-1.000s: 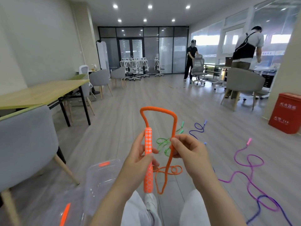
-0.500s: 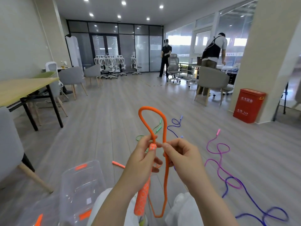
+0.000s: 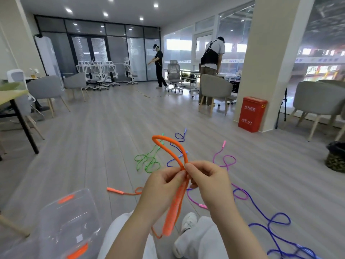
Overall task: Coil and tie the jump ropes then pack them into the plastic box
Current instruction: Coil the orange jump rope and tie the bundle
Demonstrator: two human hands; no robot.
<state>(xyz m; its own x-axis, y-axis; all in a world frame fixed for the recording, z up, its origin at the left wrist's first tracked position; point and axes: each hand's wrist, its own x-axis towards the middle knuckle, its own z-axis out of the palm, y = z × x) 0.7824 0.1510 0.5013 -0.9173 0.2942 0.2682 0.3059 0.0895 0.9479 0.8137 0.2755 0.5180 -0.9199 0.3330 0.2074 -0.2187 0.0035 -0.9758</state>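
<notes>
we see both hands raised in front of the seated person's white-trousered knees, meeting on a thick orange braided jump rope (image 3: 169, 144). the left hand (image 3: 160, 189) has its fingers curled round the rope together with the rope's orange dotted handle (image 3: 172, 212), which hangs down and slightly left from the fist, its lower end just above a white sneaker (image 3: 188, 220). the right hand (image 3: 209, 181) pinches the same rope between thumb and forefinger, right beside the left hand's fingertips, so the two hands touch or nearly touch there. above the hands the rope rises in a narrow arched loop that leans to the left. the rope's other handle (image 3: 114, 190) lies on the grey wood-plank floor (image 3: 112, 128) to the left of the hands, with a short stretch of orange cord running from it toward the left wrist. a clear plastic box with orange latches (image 3: 69, 221) sits on the floor at lower left, near the person's left knee; we cannot tell whether anything lies inside it. further out on the floor lie a thin green jump rope (image 3: 147, 161) in loose tangles, a blue jump rope (image 3: 276, 227) trailing off to the lower right, and a pink-purple jump rope (image 3: 226, 161) looping to the right of the hands, partly crossing the blue one. a red rectangular bin (image 3: 252, 114) stands against a pale pillar at right.
</notes>
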